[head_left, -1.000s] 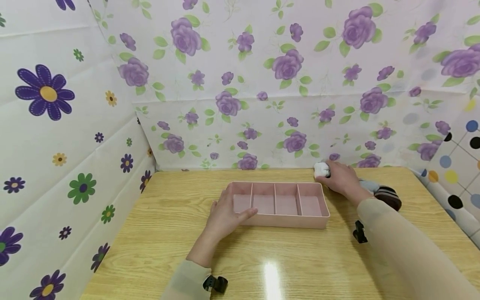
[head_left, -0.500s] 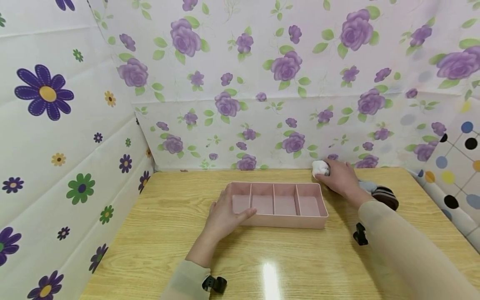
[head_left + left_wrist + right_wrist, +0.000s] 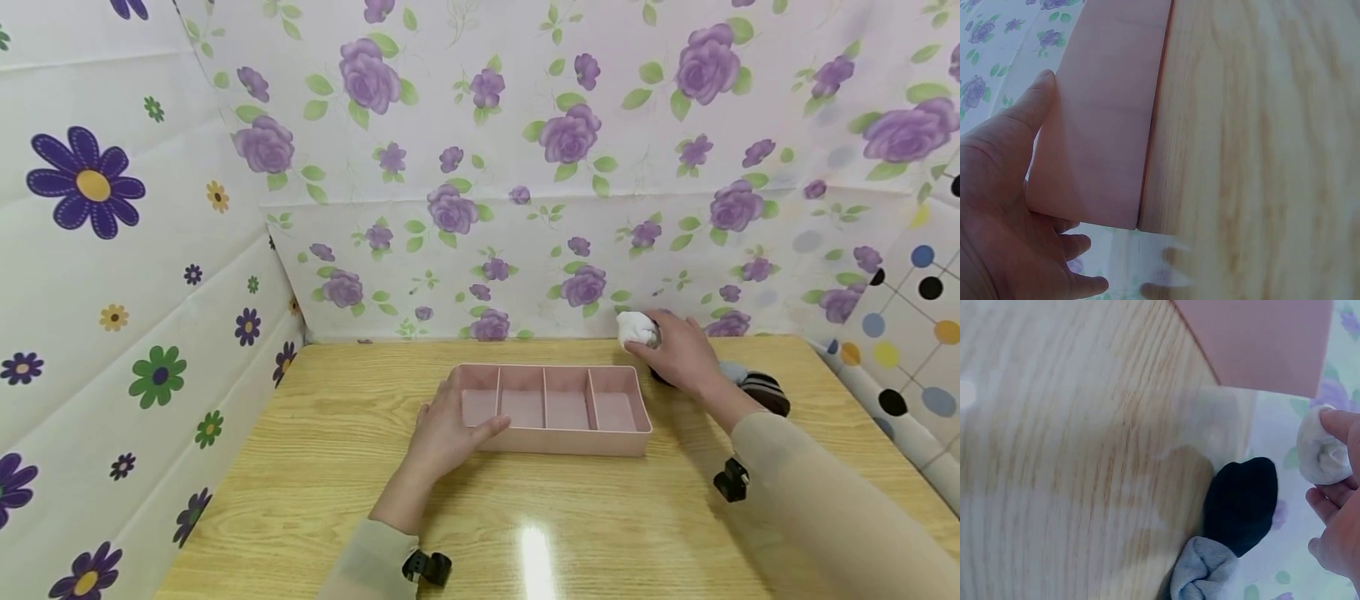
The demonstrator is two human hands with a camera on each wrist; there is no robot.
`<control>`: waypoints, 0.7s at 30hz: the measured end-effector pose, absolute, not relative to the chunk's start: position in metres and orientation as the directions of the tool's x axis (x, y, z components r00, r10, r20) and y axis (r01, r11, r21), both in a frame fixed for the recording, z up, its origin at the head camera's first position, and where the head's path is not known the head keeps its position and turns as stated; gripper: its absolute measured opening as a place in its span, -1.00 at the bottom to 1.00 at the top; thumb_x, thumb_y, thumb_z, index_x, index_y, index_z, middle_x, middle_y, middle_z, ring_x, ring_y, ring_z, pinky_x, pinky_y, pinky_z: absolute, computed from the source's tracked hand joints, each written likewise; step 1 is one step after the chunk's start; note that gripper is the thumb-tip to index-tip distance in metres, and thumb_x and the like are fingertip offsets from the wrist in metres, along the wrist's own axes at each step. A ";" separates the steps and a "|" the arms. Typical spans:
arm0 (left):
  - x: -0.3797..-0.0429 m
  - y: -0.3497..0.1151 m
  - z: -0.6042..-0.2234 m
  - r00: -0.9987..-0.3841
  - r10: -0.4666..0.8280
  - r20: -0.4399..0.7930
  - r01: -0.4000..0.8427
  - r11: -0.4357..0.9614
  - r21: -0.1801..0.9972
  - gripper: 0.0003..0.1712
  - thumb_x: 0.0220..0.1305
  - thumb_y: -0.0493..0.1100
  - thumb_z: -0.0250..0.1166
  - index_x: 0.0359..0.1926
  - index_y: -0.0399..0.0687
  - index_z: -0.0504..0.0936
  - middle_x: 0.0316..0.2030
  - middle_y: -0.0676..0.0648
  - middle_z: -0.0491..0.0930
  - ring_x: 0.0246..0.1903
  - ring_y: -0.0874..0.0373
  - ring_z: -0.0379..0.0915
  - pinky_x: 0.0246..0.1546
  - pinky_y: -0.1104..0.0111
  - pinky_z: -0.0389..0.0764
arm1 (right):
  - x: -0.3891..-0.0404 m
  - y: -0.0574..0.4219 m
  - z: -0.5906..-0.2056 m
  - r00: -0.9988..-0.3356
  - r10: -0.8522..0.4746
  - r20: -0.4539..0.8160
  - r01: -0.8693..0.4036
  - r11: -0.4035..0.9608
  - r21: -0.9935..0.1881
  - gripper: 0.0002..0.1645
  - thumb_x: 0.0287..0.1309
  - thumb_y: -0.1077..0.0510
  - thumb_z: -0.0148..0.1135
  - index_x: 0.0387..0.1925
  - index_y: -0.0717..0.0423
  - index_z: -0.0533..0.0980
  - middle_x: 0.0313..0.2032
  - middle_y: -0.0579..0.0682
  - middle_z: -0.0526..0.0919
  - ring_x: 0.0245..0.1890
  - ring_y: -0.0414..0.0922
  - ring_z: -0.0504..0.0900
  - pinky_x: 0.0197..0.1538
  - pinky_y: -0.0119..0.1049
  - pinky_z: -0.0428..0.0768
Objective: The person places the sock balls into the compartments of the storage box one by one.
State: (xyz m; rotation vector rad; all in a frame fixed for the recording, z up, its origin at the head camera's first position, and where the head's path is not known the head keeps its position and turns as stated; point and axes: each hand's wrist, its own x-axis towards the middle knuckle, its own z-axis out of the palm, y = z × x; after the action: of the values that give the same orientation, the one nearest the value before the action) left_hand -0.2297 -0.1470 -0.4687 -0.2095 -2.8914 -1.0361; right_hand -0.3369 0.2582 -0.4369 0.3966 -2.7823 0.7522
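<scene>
A pink box (image 3: 562,442) with several compartments in a row lies on the table, its compartments holding nothing. My left hand (image 3: 441,435) grips its left end, thumb over the front rim and fingers around the end wall; in the left wrist view the thumb (image 3: 1034,103) shows along the rim. Past the box's back right corner, my right hand (image 3: 684,354) pinches a rolled-up white sock (image 3: 1317,450) between thumb and fingers, raised off the table. Below it in the right wrist view sit a rolled black sock (image 3: 1241,503) and a rolled grey sock (image 3: 1200,567).
A dark striped rolled sock (image 3: 767,392) lies beside the grey one, under my right forearm. Flowered sheeting (image 3: 465,150) stands along the table's back edge, with more at both sides. The wooden table (image 3: 330,492) extends in front of the box.
My right hand has raised the white sock from the table and shifted it slightly left. My left hand stays at the box, and the whole view has drifted a little.
</scene>
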 end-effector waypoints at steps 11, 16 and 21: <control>-0.228 -0.147 -0.466 -0.988 0.109 0.107 0.152 0.766 0.625 0.47 0.31 0.51 0.46 0.79 -0.23 -0.11 0.71 -0.31 0.09 0.68 -0.27 0.04 0.61 -0.38 -0.04 | -0.304 0.253 -0.419 -0.918 -0.234 0.321 -0.369 0.802 -0.470 -0.17 0.47 -0.16 0.48 0.51 0.25 0.48 0.21 0.36 0.69 -0.02 0.26 0.67 0.42 0.43 0.33; -0.227 -0.147 -0.465 -0.988 0.111 0.108 0.154 0.761 0.630 0.47 0.32 0.51 0.46 0.79 -0.24 -0.11 0.71 -0.32 0.08 0.68 -0.28 0.02 0.61 -0.39 -0.05 | -0.292 0.251 -0.416 -0.910 -0.256 0.326 -0.392 0.786 -0.477 -0.18 0.45 -0.11 0.52 0.50 0.27 0.49 0.22 0.36 0.70 0.10 0.32 0.69 0.58 0.46 0.11; -0.228 -0.147 -0.465 -0.988 0.109 0.106 0.151 0.756 0.637 0.47 0.31 0.52 0.46 0.79 -0.23 -0.11 0.71 -0.32 0.09 0.68 -0.27 0.01 0.61 -0.39 -0.05 | -0.280 0.249 -0.415 -0.905 -0.279 0.321 -0.410 0.776 -0.480 -0.19 0.45 -0.10 0.52 0.50 0.24 0.50 0.17 0.30 0.73 0.05 0.27 0.69 0.53 0.44 0.26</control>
State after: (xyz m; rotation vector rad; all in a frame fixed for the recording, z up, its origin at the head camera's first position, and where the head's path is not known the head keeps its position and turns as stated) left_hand -0.2276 -0.1467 -0.4654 -0.2143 -2.8857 -1.0543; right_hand -0.2798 0.2487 -0.4153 0.5394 -2.7374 0.8186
